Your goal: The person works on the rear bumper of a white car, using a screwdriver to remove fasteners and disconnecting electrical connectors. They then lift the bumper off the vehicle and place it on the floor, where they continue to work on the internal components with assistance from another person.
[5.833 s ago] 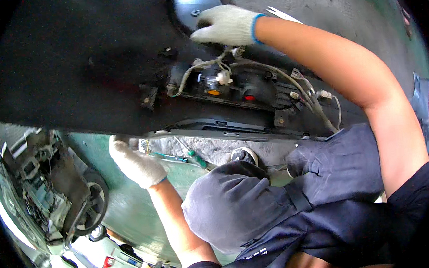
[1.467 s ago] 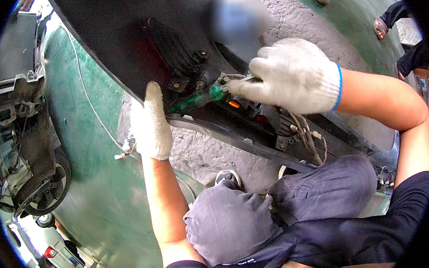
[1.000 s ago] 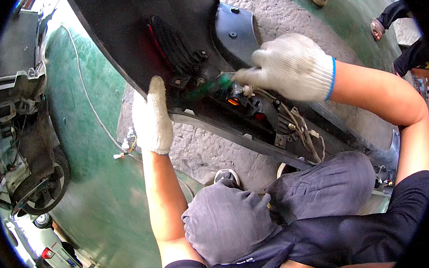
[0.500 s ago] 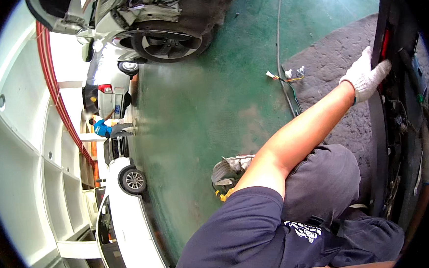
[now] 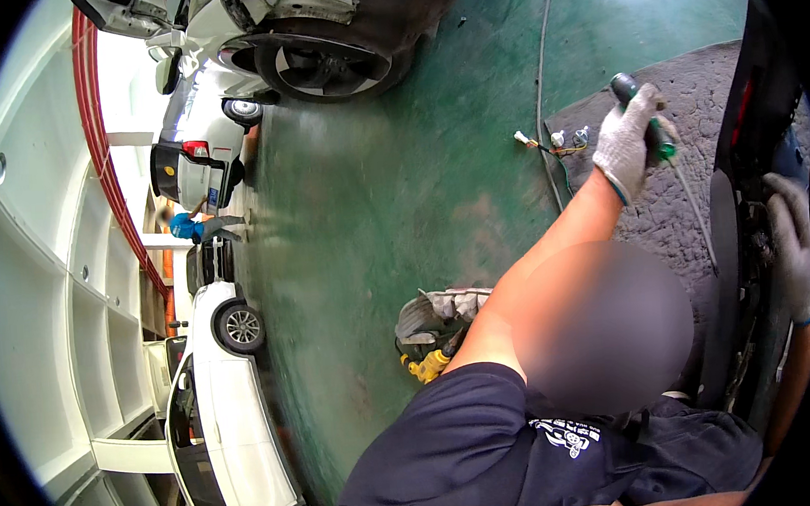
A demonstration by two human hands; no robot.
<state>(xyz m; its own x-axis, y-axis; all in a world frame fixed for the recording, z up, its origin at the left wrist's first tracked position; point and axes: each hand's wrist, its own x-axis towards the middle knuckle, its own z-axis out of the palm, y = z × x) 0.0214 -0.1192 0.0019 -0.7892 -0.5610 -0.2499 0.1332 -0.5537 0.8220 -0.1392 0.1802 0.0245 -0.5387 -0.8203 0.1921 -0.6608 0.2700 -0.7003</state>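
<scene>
My left hand (image 5: pixel 632 146), in a white knit glove, grips a green-and-black-handled screwdriver (image 5: pixel 664 144) above a rough grey mat, its long thin shaft pointing down toward the lower right. Along the right rim of the view is a large dark panel (image 5: pixel 725 233) with a red lens (image 5: pixel 744 112) and dark fittings on its inner side. My right hand (image 5: pixel 794 243), also gloved, touches that inner side, fingers loosely extended and nothing visible held. A cluster of wired connectors (image 5: pixel 556 142) lies beside the mat, left of my left hand. A blurred patch hides my knee.
Green floor (image 5: pixel 374 199) carries a grey cable (image 5: pixel 538 78), a curved grey piece (image 5: pixel 428 321) and a yellow tool (image 5: pixel 428 366). A partly dismantled car (image 5: pixel 338 62) is at the top; white cars (image 5: pixel 234 421) stand left, with a person in blue (image 5: pixel 195 227) among them.
The view has swung left. My left hand has left the panel's edge and now holds the screwdriver that my right hand held earlier. My right hand remains at the panel's inner side.
</scene>
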